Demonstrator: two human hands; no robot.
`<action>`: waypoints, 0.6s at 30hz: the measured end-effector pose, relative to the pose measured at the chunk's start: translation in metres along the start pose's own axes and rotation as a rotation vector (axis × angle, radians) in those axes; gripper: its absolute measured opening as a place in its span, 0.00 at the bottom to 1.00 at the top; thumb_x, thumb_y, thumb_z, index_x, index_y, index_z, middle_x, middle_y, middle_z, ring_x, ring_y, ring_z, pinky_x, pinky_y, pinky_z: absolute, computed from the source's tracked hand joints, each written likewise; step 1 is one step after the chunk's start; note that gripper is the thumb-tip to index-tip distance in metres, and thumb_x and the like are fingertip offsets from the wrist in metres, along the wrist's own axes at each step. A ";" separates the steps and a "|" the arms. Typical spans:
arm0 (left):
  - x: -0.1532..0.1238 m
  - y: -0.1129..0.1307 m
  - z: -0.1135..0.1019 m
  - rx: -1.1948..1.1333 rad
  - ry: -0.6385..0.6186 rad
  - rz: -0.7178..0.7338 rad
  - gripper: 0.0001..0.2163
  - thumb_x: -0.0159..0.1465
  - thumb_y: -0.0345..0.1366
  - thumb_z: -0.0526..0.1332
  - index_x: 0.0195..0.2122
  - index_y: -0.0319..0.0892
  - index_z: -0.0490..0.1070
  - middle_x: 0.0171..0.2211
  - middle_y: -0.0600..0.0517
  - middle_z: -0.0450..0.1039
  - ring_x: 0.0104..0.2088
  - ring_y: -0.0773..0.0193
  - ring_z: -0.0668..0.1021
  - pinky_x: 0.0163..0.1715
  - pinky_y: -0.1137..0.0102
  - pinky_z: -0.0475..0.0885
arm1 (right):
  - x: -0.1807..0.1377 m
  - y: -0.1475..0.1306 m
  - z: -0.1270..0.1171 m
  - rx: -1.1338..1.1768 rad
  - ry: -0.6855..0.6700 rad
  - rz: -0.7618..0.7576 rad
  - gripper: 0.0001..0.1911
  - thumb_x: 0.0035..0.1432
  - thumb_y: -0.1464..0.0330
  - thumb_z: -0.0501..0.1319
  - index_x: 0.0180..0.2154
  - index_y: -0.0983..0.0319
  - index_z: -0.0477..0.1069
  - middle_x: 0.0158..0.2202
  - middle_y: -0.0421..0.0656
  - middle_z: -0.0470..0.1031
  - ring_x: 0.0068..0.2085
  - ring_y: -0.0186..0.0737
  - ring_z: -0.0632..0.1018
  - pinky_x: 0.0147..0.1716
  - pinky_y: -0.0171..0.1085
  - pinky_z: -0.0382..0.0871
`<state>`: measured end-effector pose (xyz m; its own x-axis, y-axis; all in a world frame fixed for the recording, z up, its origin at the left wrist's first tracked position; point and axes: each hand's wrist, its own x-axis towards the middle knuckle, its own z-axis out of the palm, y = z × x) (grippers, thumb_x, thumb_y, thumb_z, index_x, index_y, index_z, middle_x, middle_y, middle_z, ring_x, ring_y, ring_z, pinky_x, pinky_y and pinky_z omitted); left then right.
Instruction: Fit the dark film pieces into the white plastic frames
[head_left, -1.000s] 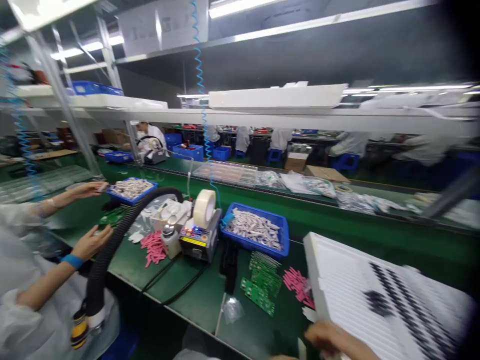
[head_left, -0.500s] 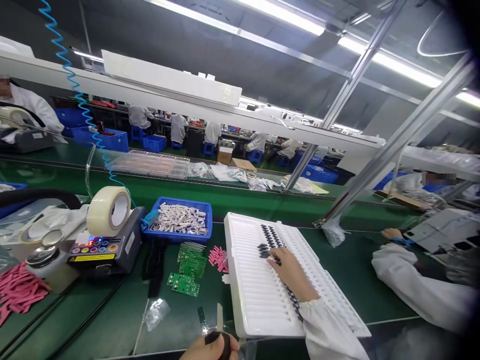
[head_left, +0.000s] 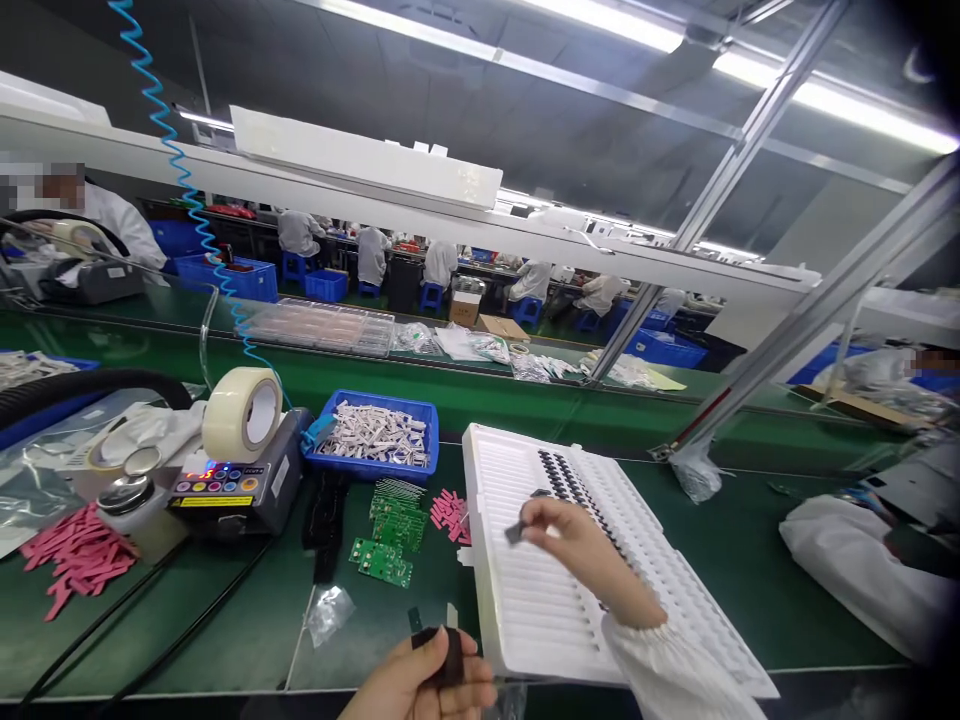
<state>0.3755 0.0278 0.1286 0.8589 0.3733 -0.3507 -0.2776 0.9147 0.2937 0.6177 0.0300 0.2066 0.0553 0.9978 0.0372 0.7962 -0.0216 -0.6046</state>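
My right hand [head_left: 574, 550] is over the white slotted tray [head_left: 517, 610], its thumb and fingers pinched on a small dark grey piece [head_left: 515, 533]. Several rows of like dark pieces [head_left: 559, 475] stand in the tray's slots; my wrist and sleeve cover some of them. At the table's front edge, my left hand [head_left: 420, 680] is closed around a black piece [head_left: 450, 655] whose kind I cannot make out. A pale strip [head_left: 452, 615] and a dark strip [head_left: 415, 620] stick up just behind it.
Left of the tray lie green circuit boards [head_left: 386, 560], pink strips [head_left: 450, 515] and a blue bin [head_left: 435, 440] of white parts. A tape dispenser [head_left: 232, 500] carries a tape roll [head_left: 244, 415]. A metal post [head_left: 787, 330] slants at right, near a co-worker's sleeve [head_left: 862, 560].
My right hand has lifted from the rows and moved slightly left across the tray with a small dark piece pinched in it. The left hand has turned, showing more fingers. The view has shifted.
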 end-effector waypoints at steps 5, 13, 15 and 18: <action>0.004 -0.003 0.000 0.073 -0.100 0.010 0.17 0.52 0.43 0.66 0.37 0.34 0.73 0.35 0.40 0.79 0.35 0.57 0.81 0.34 0.70 0.70 | -0.027 -0.064 0.034 0.301 -0.419 -0.041 0.06 0.44 0.77 0.63 0.28 0.62 0.73 0.27 0.37 0.71 0.31 0.34 0.70 0.32 0.31 0.64; -0.002 -0.001 -0.001 0.111 -0.099 0.026 0.12 0.49 0.39 0.69 0.31 0.36 0.75 0.26 0.50 0.77 0.26 0.69 0.78 0.26 0.78 0.66 | -0.030 -0.062 0.050 0.266 -0.274 -0.105 0.13 0.43 0.72 0.68 0.34 0.60 0.71 0.34 0.38 0.69 0.33 0.34 0.70 0.33 0.31 0.65; -0.004 0.001 0.000 0.109 -0.099 0.018 0.13 0.47 0.37 0.70 0.33 0.36 0.76 0.26 0.51 0.77 0.27 0.67 0.79 0.29 0.76 0.67 | -0.022 -0.040 0.041 0.133 -0.123 -0.107 0.11 0.46 0.67 0.67 0.34 0.59 0.71 0.34 0.38 0.71 0.32 0.34 0.71 0.32 0.32 0.67; -0.005 0.002 0.001 0.066 -0.073 0.003 0.14 0.47 0.37 0.70 0.33 0.35 0.76 0.26 0.49 0.77 0.29 0.63 0.80 0.32 0.73 0.68 | -0.005 0.007 0.018 -0.087 0.163 0.025 0.06 0.56 0.65 0.57 0.34 0.61 0.69 0.34 0.43 0.72 0.33 0.39 0.72 0.34 0.37 0.67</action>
<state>0.3714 0.0281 0.1317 0.8878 0.3617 -0.2846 -0.2536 0.9004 0.3534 0.6123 0.0264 0.1881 0.1670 0.9735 0.1563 0.8419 -0.0583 -0.5364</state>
